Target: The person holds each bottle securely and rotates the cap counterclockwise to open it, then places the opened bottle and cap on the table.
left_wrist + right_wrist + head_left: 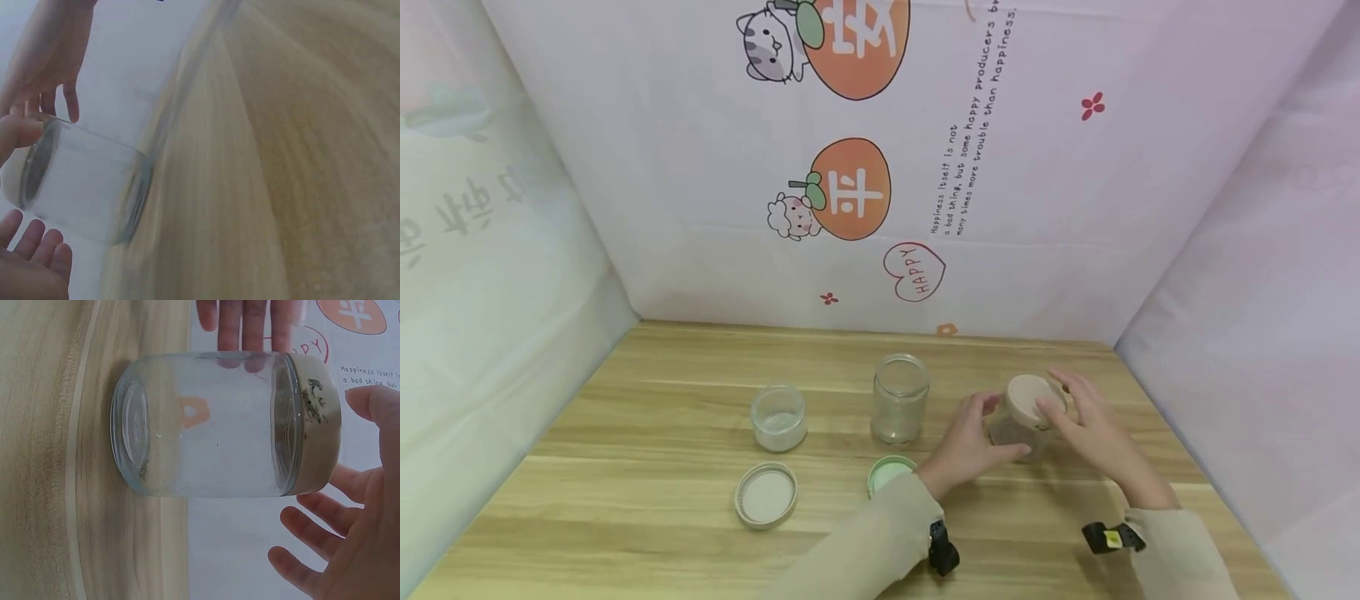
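Note:
A clear glass jar with a beige lid stands on the wooden table at the right, between both hands. My left hand is at the jar's left side, its fingers fairly straight; some show through the glass in the right wrist view. Around the lid, my right hand has its thumb and fingers spread, without a visible firm grip. Dark marks show on the lid's side in the right wrist view. Whether either hand touches the jar is hard to tell.
A taller open glass jar stands left of the hands, and a short open jar farther left. A green lid, partly covered by the left sleeve, and a pale lid lie nearer. Printed white cloth encloses the table.

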`<state>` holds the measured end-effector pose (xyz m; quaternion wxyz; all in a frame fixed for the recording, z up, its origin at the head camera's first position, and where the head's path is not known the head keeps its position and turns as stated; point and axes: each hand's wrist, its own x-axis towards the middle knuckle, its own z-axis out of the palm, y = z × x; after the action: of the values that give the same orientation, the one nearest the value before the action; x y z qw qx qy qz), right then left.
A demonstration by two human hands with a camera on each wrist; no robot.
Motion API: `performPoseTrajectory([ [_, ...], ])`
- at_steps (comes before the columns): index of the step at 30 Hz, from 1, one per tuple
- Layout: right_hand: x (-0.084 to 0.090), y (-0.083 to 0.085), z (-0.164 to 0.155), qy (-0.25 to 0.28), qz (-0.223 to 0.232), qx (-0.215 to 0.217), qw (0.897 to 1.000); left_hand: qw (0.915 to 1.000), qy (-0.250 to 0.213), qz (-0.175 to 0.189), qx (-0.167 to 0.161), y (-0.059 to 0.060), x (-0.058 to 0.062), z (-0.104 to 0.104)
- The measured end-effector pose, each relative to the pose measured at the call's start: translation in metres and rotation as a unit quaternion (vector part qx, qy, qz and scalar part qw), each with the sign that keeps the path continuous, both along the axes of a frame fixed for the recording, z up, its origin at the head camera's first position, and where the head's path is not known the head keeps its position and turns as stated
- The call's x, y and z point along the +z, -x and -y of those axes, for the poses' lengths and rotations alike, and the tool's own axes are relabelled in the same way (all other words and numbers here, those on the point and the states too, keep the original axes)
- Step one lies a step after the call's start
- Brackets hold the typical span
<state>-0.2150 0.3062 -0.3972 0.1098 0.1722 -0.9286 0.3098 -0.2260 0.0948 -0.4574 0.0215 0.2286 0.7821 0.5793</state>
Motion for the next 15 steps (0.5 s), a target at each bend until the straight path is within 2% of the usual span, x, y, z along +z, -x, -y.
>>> performPoseTrajectory([
  [9,-0.002,0.004,0.002,0.003,0.019,0.005,1.0,0.999,0.028,0.02,0.029,0.009,-0.006,-0.013],
  [15,-0.003,0.006,0.008,-0.009,0.031,-0.02,0.999,0.9983,0.049,0.012,0.031,0.016,-0.012,-0.019],
])
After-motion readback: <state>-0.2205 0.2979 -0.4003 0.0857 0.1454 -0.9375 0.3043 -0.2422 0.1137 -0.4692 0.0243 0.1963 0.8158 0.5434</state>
